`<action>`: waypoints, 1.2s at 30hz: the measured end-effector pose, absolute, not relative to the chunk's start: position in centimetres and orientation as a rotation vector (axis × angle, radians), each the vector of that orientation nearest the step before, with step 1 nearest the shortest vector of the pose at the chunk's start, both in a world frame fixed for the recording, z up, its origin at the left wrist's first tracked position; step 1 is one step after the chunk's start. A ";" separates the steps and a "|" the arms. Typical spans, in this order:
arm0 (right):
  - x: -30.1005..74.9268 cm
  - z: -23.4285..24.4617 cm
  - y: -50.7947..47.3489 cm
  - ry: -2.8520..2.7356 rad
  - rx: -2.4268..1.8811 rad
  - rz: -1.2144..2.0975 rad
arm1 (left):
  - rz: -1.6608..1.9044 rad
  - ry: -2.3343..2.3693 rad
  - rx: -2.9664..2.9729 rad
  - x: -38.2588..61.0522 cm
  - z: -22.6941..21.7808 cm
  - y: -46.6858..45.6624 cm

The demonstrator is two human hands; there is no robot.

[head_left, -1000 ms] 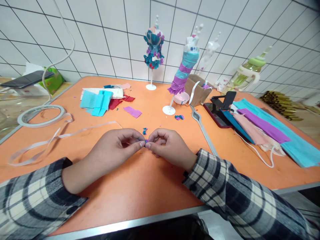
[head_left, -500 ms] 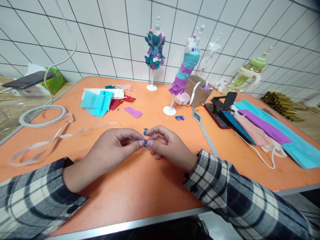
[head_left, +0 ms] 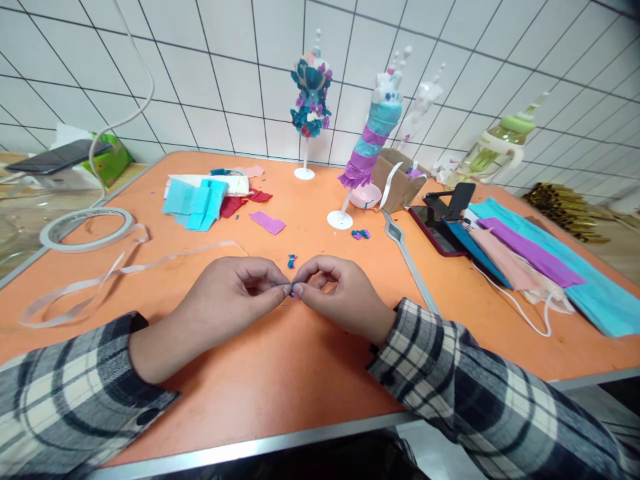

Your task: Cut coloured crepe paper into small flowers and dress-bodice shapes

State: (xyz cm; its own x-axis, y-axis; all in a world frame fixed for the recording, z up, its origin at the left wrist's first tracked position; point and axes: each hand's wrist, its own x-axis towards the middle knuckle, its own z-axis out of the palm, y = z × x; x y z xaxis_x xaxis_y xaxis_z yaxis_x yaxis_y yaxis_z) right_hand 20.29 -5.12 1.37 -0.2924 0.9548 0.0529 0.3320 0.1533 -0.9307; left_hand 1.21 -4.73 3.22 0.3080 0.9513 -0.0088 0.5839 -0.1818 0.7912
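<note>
Low over the orange table (head_left: 240, 387), my left hand (head_left: 225, 293) and my right hand (head_left: 345, 290) meet with thumbs and forefingers pinched together. Between the fingertips is a small teal-and-purple crepe paper piece (head_left: 293, 291), mostly covered by them. A similar teal-and-purple paper piece (head_left: 292, 261) lies just beyond my fingers. More small teal-and-purple paper pieces (head_left: 360, 235) rest farther off to the right, near a small dress form (head_left: 377, 127) on a white stand, wrapped in blue and purple paper.
A roll of double-sided tape (head_left: 86, 229) and a loose tape strip (head_left: 100, 297) lie left. Behind are folded blue paper (head_left: 193, 205), a purple scrap (head_left: 267, 222) and a teal-dressed form (head_left: 311, 100). A cardboard box (head_left: 397, 180), phone (head_left: 433, 230) and paper strips (head_left: 530, 250) occupy the right.
My right hand's fingers have drawn in and now pinch the small paper piece together with my left. The spare piece beyond them has stayed put.
</note>
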 end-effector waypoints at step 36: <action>21.1 1.6 -4.2 -1.523 -1.296 1.692 | 0.401 1.130 2.066 0.1 1.7 -2.7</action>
State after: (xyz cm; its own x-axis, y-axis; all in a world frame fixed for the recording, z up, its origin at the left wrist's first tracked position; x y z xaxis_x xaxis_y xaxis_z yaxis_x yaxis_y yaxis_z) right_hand 21.08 -4.23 1.63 -0.4100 0.8592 -0.3062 0.2149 -0.2352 -0.9479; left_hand 0.11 -2.68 1.69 0.5646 0.8222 -0.0724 0.5929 -0.3429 0.7286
